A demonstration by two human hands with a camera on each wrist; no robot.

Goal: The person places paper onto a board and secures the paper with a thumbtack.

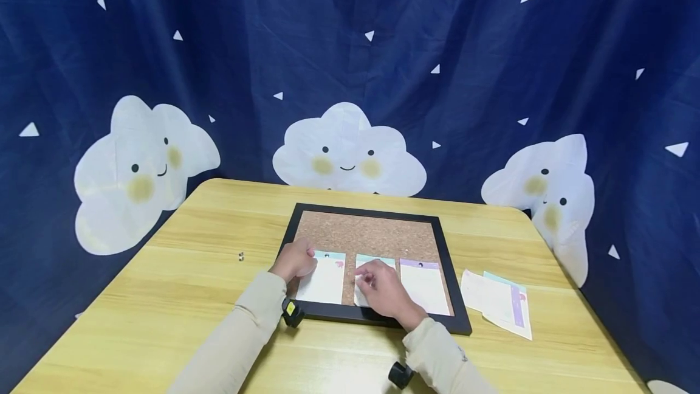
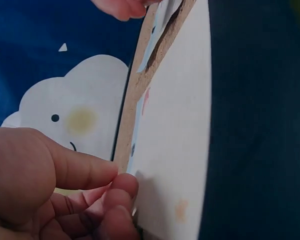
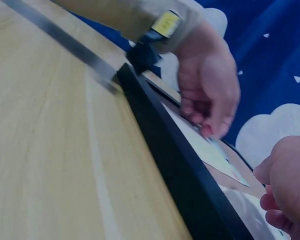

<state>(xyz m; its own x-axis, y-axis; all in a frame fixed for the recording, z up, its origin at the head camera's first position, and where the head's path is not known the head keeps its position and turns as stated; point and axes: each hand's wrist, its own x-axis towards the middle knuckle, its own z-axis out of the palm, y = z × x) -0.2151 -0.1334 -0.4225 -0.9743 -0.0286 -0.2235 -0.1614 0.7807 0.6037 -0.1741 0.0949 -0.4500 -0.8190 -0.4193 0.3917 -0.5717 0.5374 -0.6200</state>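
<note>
A black-framed cork board (image 1: pixel 372 230) lies on the table with three paper notes on it. My left hand (image 1: pixel 296 258) is at the upper left corner of the left note (image 1: pixel 321 281), fingers curled and thumb and index fingertips together; what they pinch is hidden, and I cannot tell if it is a pin. In the left wrist view, those fingertips (image 2: pixel 117 175) are right at the note's edge. Over the middle note (image 1: pixel 377 260) hovers my right hand (image 1: pixel 383 287), fingers loosely bent, with a gap between thumb and fingers (image 3: pixel 270 200). The right note (image 1: pixel 423 287) has a dark pin (image 1: pixel 420 264) on its purple strip.
Several small silvery pieces (image 1: pixel 241 256) lie on the table left of the board. Loose notes (image 1: pixel 492 297) overlap each other to the right of its frame. Behind the wooden table (image 1: pixel 219 217) hangs a blue curtain (image 1: pixel 328 47) with clouds.
</note>
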